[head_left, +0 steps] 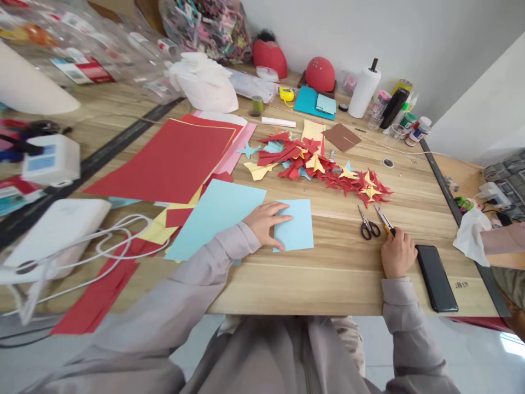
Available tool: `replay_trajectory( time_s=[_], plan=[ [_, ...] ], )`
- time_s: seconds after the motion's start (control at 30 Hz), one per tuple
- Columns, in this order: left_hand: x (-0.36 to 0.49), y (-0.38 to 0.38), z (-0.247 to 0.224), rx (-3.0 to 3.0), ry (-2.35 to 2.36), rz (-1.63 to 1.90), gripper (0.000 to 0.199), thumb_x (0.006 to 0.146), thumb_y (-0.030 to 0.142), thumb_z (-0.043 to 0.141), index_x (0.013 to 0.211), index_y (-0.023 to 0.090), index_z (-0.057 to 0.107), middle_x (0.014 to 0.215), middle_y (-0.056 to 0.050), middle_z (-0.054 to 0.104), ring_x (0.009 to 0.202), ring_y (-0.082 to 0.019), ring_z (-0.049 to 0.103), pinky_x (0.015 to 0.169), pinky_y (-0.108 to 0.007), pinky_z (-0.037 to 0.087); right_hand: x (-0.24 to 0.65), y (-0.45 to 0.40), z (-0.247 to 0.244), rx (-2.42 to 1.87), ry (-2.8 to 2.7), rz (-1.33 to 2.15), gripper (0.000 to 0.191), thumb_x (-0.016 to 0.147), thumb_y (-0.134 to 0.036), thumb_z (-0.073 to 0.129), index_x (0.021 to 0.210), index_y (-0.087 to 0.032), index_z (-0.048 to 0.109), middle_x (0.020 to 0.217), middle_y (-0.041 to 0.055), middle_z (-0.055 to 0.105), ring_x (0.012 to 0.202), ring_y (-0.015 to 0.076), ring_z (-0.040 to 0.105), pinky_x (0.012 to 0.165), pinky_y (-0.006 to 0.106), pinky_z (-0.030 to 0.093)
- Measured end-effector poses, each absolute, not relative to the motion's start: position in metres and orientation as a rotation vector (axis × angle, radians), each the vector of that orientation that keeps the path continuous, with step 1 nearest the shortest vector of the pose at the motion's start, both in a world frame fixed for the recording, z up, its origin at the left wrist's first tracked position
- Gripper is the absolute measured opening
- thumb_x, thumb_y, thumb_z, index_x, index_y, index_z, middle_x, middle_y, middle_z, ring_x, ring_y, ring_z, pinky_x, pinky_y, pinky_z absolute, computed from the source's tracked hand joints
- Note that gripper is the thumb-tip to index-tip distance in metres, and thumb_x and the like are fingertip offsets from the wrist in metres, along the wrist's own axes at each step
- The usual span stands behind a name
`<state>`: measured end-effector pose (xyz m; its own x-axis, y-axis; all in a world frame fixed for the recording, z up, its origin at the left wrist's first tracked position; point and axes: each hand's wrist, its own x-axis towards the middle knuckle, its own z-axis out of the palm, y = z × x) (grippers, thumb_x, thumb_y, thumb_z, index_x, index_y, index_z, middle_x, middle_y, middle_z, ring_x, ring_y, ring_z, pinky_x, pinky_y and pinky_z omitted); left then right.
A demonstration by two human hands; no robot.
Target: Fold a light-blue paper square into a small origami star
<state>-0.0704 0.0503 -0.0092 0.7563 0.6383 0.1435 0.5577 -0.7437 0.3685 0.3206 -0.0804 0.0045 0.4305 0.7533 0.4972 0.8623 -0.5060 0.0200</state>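
Observation:
My left hand (266,223) lies with its fingers spread on the left side of a light blue paper square (298,225). Under its wrist and to the left is a larger light blue sheet (217,210). At the right, my right hand (397,253) is closed around the handle of a utility knife (385,221), whose tip points away from me on the table. Small scissors (369,227) with black handles lie just left of the knife. A black phone (437,278) rests close by on the right of that hand.
Folded paper stars (315,161) in red, yellow and blue are heaped beyond the square. Large red sheets (168,158) lie back left. A white power bank (57,238) with a looped cable sits at the left. Another person's arm (502,239) shows at the right edge.

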Motion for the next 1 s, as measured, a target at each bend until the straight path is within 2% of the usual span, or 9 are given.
replay_trajectory(
  time_s=[0.17,0.33,0.4,0.5,0.67,0.77,0.87,1.0],
  plan=[
    [-0.059,0.046,-0.007,2.678,1.057,0.442,0.070,0.060,0.069,0.069,0.117,0.028,0.065,0.133,-0.012,0.051,0.121,-0.034,0.044,0.098,-0.050,0.035,0.296,-0.090,0.014,-2.182,-1.495,-0.683,0.031,0.090,-0.024,0.042,0.116,-0.014,0.056,0.094,0.0153,0.060,0.084,0.0259,0.054,0.071,0.037,0.038],
    [-0.054,0.045,-0.010,2.692,1.107,0.480,0.061,0.068,0.069,0.062,0.114,0.029,0.067,0.130,-0.012,0.053,0.117,-0.033,0.045,0.093,-0.048,0.036,0.265,-0.100,0.029,-1.742,-1.795,-0.151,0.041,0.091,-0.020,0.040,0.132,-0.017,0.042,0.105,0.0138,0.054,0.097,0.0241,0.053,0.083,0.040,0.046],
    [-0.052,0.044,-0.010,2.716,1.104,0.490,0.061,0.070,0.070,0.060,0.114,0.028,0.067,0.129,-0.013,0.053,0.116,-0.033,0.045,0.093,-0.049,0.035,0.255,-0.104,0.031,-1.684,-1.842,-0.028,0.044,0.088,-0.017,0.044,0.132,-0.017,0.042,0.102,0.0122,0.051,0.093,0.0226,0.054,0.081,0.038,0.049],
    [-0.049,0.043,-0.010,2.763,1.094,0.477,0.064,0.069,0.071,0.059,0.113,0.026,0.068,0.128,-0.015,0.052,0.116,-0.034,0.045,0.093,-0.051,0.035,0.246,-0.110,0.031,-1.658,-1.949,0.086,0.039,0.083,-0.011,0.045,0.121,-0.020,0.053,0.094,0.0082,0.051,0.086,0.0201,0.056,0.077,0.035,0.051],
    [-0.046,0.046,-0.009,2.851,0.953,0.463,0.066,0.074,0.068,0.057,0.117,0.019,0.064,0.128,-0.019,0.051,0.119,-0.035,0.044,0.097,-0.052,0.036,0.243,-0.116,0.030,-1.716,-2.070,0.041,0.030,0.079,-0.010,0.046,0.107,-0.018,0.055,0.099,0.0089,0.061,0.088,0.0208,0.060,0.073,0.030,0.050],
    [-0.041,0.048,-0.010,2.852,0.883,0.484,0.060,0.079,0.063,0.055,0.113,0.014,0.064,0.127,-0.020,0.052,0.121,-0.033,0.045,0.100,-0.050,0.037,0.239,-0.114,0.029,-1.798,-2.067,-0.019,0.023,0.081,-0.015,0.048,0.102,-0.018,0.056,0.090,0.0068,0.066,0.080,0.0193,0.063,0.067,0.027,0.047],
    [-0.036,0.048,-0.010,2.831,0.843,0.487,0.061,0.081,0.061,0.053,0.110,0.009,0.065,0.125,-0.022,0.054,0.120,-0.033,0.048,0.102,-0.048,0.039,0.229,-0.106,0.029,-1.842,-2.063,-0.102,0.027,0.082,-0.019,0.050,0.108,-0.018,0.057,0.086,0.0056,0.068,0.076,0.0184,0.063,0.063,0.025,0.043],
    [-0.031,0.048,-0.010,2.810,0.847,0.488,0.058,0.080,0.061,0.055,0.108,0.011,0.065,0.125,-0.021,0.055,0.120,-0.033,0.049,0.103,-0.048,0.039,0.207,-0.079,0.030,-1.771,-2.167,-0.157,0.038,0.083,-0.016,0.049,0.120,-0.020,0.056,0.081,0.0037,0.067,0.071,0.0168,0.060,0.058,0.025,0.036]
  ],
)
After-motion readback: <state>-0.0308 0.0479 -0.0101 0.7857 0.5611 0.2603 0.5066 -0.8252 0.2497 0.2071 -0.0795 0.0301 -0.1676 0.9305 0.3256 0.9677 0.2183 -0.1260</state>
